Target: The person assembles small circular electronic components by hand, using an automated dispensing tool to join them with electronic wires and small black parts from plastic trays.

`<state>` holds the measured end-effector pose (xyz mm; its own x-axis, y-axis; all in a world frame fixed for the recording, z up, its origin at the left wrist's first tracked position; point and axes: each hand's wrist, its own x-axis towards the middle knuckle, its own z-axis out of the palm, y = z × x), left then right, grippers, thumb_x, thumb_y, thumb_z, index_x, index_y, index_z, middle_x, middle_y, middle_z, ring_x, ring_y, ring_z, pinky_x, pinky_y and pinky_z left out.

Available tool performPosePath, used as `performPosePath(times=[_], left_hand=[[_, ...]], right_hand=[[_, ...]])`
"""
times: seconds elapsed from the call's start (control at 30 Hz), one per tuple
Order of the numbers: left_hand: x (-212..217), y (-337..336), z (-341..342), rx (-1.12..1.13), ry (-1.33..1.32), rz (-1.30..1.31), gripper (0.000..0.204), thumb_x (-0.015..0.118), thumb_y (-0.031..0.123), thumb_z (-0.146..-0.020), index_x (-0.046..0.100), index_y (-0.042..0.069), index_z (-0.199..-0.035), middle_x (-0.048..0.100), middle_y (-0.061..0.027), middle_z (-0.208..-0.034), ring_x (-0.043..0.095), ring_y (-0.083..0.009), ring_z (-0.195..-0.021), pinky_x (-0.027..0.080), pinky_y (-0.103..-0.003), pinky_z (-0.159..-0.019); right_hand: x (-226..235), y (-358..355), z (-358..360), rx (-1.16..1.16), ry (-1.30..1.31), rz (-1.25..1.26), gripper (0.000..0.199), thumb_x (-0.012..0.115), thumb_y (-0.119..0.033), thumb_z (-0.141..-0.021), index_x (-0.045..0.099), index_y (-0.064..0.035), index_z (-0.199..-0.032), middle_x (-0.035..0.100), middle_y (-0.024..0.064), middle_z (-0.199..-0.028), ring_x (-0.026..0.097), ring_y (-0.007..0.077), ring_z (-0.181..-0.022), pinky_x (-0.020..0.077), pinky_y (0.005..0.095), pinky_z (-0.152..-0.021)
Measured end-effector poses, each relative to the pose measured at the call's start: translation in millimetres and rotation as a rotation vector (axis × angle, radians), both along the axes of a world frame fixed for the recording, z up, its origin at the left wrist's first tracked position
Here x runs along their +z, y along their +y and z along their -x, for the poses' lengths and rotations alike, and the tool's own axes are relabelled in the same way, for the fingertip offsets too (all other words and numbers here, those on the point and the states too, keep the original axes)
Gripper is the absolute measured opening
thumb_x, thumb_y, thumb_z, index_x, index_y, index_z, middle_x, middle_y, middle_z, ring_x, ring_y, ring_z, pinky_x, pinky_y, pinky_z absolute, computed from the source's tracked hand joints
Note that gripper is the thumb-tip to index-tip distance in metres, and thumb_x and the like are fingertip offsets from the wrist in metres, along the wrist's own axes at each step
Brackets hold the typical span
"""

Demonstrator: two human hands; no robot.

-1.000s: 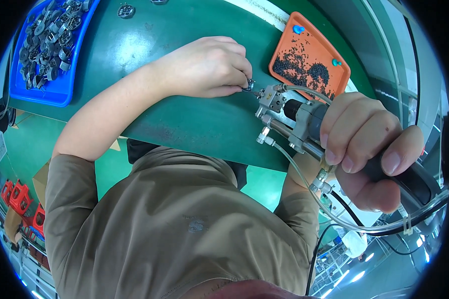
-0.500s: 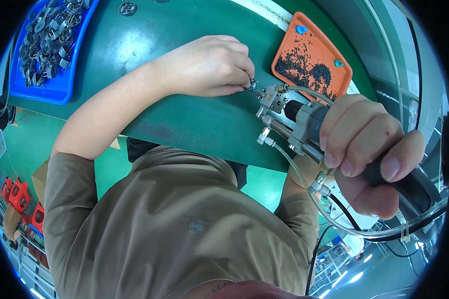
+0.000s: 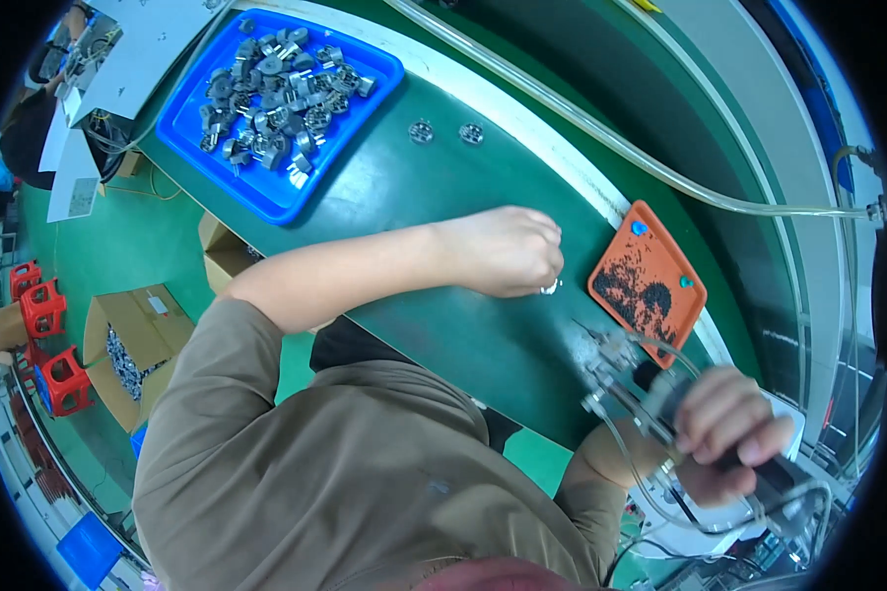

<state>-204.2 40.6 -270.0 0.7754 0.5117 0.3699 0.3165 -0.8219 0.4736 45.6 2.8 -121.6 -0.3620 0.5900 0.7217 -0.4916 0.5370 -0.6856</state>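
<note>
My left hand [image 3: 508, 251] is closed above the green table [image 3: 443, 315], its fingers curled down. A small part with a shiny edge [image 3: 550, 288] peeks out under its fingertips; the rest is hidden. My right hand [image 3: 727, 428] is wrapped round the grip of a handheld air tool [image 3: 650, 399] with metal fittings and clear hoses. The tool's thin tip points toward my left hand but stands apart from the part. Both the tool and the right hand are slightly blurred. Two round grey parts [image 3: 421, 132] lie side by side beyond my left forearm.
A blue tray [image 3: 382, 84] heaped with grey round parts with metal prongs stands at the far left. An orange tray [image 3: 682, 320] of tiny black pieces lies right of my left hand. A clear hose [image 3: 601, 133] crosses the back. Cardboard boxes [image 3: 163, 330] and red stools [image 3: 44, 307] stand left.
The tool's tip was at the small part in my left fingers; now it is drawn away toward the lower right. My view has shifted, showing more of the blue tray.
</note>
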Motion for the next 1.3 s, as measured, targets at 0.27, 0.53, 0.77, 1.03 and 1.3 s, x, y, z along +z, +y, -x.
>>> performPosePath(times=[0.27,0.53,0.77,1.03,1.3], left_hand=[[63,12,195,1.008,0.124,-0.398,0.010,0.076,0.012,-0.077,0.077,0.007,-0.085,0.076,-0.0069,-0.094,0.069,-0.0292,-0.090,0.053,-0.043,-0.085],[52,35,226,1.165,0.267,-0.253,0.023,0.076,0.026,-0.081,0.078,0.005,-0.091,0.072,-0.0128,-0.118,0.067,-0.0292,-0.109,0.053,-0.041,-0.095],[22,211,228,0.907,0.389,-0.163,0.058,0.072,0.020,-0.084,0.059,0.008,-0.139,0.062,-0.0218,-0.134,0.061,-0.0357,-0.123,0.048,-0.042,-0.106],[6,257,226,0.709,0.406,0.050,0.061,0.074,0.025,-0.085,0.056,0.008,-0.141,0.061,-0.0199,-0.133,0.060,-0.0362,-0.121,0.048,-0.042,-0.105],[10,249,182,0.660,0.446,0.150,0.034,0.068,0.021,-0.091,0.069,0.010,-0.123,0.066,-0.0160,-0.126,0.063,-0.0355,-0.116,0.049,-0.043,-0.102]], right_hand=[[6,3,-15,-0.030,-0.073,-0.016,0.035,0.074,-0.030,-0.094,0.049,-0.0087,-0.106,0.060,-0.0009,-0.067,0.062,0.0140,-0.051,0.0482,0.0250,-0.044],[10,7,-24,-0.005,-0.142,0.001,0.036,0.075,-0.029,-0.094,0.049,-0.0084,-0.109,0.061,0.0017,-0.071,0.064,0.0176,-0.056,0.0503,0.0302,-0.048],[8,9,-16,0.000,-0.122,0.029,0.038,0.079,-0.024,-0.091,0.050,-0.0075,-0.110,0.062,0.0040,-0.071,0.064,0.0209,-0.056,0.0518,0.0322,-0.051],[6,-5,-3,-0.133,-0.029,0.060,0.029,0.069,-0.028,-0.096,0.051,-0.0062,-0.103,0.054,0.0035,-0.064,0.054,0.0182,-0.051,0.0447,0.0309,-0.049],[9,5,7,-0.083,-0.052,0.021,0.029,0.068,-0.024,-0.099,0.053,-0.0012,-0.110,0.055,0.0083,-0.068,0.055,0.0206,-0.055,0.0470,0.0344,-0.052]])
